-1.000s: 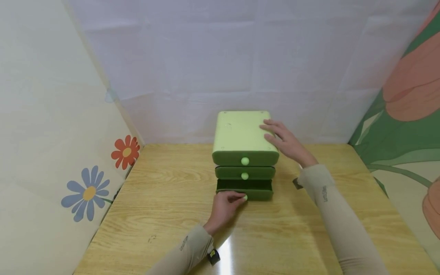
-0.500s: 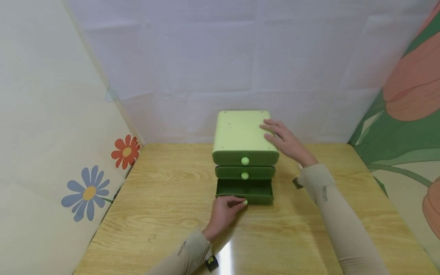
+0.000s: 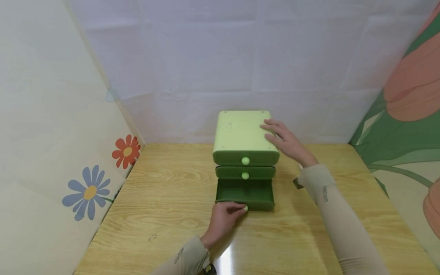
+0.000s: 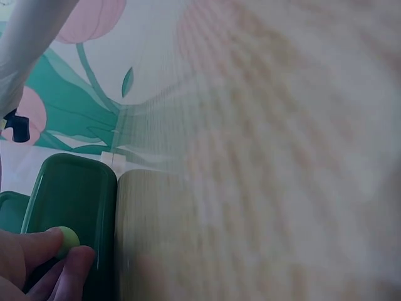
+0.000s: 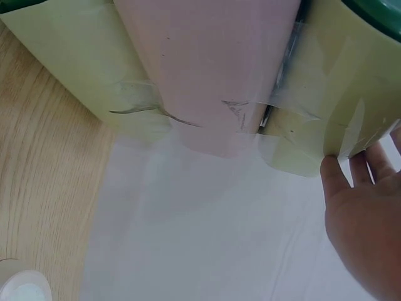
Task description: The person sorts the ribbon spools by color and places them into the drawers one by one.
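Observation:
A small green drawer unit [image 3: 242, 131] with three stacked drawers stands near the back of the table. Its bottom drawer [image 3: 262, 206] is pulled well out, and no object shows inside. My left hand [image 3: 220, 223] pinches that drawer's round light-green knob [image 4: 70, 238] between thumb and fingers. Over the right edge of the unit's top rests my right hand [image 3: 290, 145], fingers extended. From the right wrist, the unit's pink middle tier [image 5: 207, 69] shows between two yellow-green ones, with clear tape across them. The top drawer [image 3: 227, 157] and middle drawer [image 3: 227, 172] are closed.
A wooden table [image 3: 165, 202] carries the unit, with a white sheet [image 3: 192, 68] hanging behind it. Flower-painted panels [image 3: 90, 193] border both sides. A white round object [image 5: 25, 287] sits on the table in the right wrist view.
My left hand has drawn the bottom drawer farther out toward me, exposing more of its inside. The right hand has stayed in place on the unit's top.

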A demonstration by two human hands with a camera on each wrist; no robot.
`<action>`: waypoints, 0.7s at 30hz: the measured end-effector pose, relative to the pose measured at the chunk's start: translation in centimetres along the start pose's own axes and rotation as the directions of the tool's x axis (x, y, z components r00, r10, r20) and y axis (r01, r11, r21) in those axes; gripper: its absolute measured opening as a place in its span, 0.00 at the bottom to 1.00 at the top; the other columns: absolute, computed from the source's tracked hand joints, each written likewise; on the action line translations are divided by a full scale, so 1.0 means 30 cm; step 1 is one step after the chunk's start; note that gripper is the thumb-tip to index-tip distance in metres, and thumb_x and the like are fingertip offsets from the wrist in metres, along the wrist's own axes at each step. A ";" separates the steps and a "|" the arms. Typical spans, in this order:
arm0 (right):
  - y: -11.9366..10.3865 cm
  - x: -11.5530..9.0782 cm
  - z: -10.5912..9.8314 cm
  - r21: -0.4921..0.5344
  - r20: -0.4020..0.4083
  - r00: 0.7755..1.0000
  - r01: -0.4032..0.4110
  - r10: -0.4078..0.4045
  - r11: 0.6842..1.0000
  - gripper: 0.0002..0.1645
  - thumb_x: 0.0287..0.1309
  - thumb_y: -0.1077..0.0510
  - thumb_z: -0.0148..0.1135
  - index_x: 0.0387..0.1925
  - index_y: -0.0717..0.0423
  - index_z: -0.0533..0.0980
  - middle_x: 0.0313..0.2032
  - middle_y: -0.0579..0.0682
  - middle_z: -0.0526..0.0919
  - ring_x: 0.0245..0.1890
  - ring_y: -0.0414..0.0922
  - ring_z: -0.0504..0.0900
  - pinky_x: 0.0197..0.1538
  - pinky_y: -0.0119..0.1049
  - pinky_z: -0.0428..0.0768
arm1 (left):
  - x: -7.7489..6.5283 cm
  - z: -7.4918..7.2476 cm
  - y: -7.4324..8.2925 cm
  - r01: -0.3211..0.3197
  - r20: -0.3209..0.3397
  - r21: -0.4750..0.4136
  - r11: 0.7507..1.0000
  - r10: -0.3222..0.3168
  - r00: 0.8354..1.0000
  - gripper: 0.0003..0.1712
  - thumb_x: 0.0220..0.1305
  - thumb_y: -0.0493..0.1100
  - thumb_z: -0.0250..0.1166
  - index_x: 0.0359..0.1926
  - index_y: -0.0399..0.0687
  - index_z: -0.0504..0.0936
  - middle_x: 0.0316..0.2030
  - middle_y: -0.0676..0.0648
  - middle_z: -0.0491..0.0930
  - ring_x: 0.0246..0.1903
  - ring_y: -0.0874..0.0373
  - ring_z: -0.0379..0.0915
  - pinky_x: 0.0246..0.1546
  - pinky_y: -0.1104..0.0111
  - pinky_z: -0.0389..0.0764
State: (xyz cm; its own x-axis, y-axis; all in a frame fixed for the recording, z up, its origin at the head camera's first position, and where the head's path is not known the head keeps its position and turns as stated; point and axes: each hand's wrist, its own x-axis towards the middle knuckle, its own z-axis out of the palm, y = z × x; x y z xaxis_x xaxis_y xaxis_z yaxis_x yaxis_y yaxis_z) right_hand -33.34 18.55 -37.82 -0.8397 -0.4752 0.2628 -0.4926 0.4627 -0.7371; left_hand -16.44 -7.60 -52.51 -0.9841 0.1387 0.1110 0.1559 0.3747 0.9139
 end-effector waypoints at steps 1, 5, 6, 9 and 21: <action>0.001 0.001 0.000 -0.002 -0.001 1.000 -0.001 0.001 1.000 0.29 0.80 0.47 0.51 0.76 0.46 0.65 0.81 0.47 0.53 0.82 0.52 0.49 0.78 0.67 0.53 | -0.004 0.000 0.000 -0.004 0.001 0.003 1.000 0.004 1.000 0.06 0.62 0.41 0.76 0.40 0.50 0.92 0.38 0.51 0.92 0.37 0.63 0.87 0.41 0.74 0.85; -0.005 0.000 0.002 -0.011 -0.002 1.000 -0.012 0.012 1.000 0.29 0.81 0.48 0.50 0.77 0.47 0.65 0.81 0.48 0.53 0.82 0.53 0.48 0.78 0.67 0.53 | -0.020 -0.002 0.000 -0.013 0.002 0.011 1.000 0.013 1.000 0.06 0.61 0.41 0.76 0.40 0.51 0.93 0.37 0.52 0.92 0.36 0.64 0.87 0.40 0.75 0.85; -0.009 -0.001 0.003 -0.010 -0.003 1.000 -0.016 0.016 1.000 0.29 0.81 0.48 0.50 0.77 0.48 0.65 0.81 0.48 0.53 0.82 0.53 0.48 0.78 0.67 0.53 | -0.024 -0.002 0.000 -0.016 0.001 0.010 1.000 0.016 1.000 0.06 0.61 0.40 0.76 0.40 0.51 0.93 0.37 0.52 0.92 0.36 0.65 0.87 0.39 0.75 0.85; -0.041 -0.009 0.003 0.007 0.000 1.000 -0.028 0.028 1.000 0.29 0.81 0.51 0.49 0.77 0.52 0.64 0.82 0.52 0.52 0.82 0.55 0.47 0.78 0.68 0.52 | -0.038 -0.002 0.000 -0.025 0.001 -0.002 1.000 0.025 1.000 0.06 0.61 0.39 0.76 0.40 0.49 0.93 0.37 0.51 0.92 0.36 0.65 0.87 0.39 0.75 0.86; -0.028 -0.007 0.001 -0.002 0.001 0.999 -0.041 0.041 0.999 0.30 0.81 0.49 0.49 0.77 0.50 0.63 0.82 0.49 0.51 0.82 0.55 0.47 0.78 0.68 0.51 | -0.089 0.004 0.012 -0.018 -0.007 -0.022 1.000 0.018 1.000 0.06 0.60 0.38 0.77 0.39 0.49 0.93 0.36 0.51 0.92 0.37 0.63 0.88 0.41 0.75 0.86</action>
State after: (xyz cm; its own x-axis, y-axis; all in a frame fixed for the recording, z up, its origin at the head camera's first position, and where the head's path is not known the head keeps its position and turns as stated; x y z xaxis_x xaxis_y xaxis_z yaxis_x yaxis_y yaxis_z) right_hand -32.74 18.24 -37.29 -0.8589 -0.4568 0.2317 -0.4582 0.4829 -0.7462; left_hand -13.75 -7.74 -52.52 -0.9817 0.1392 0.1303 0.1720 0.3517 0.9202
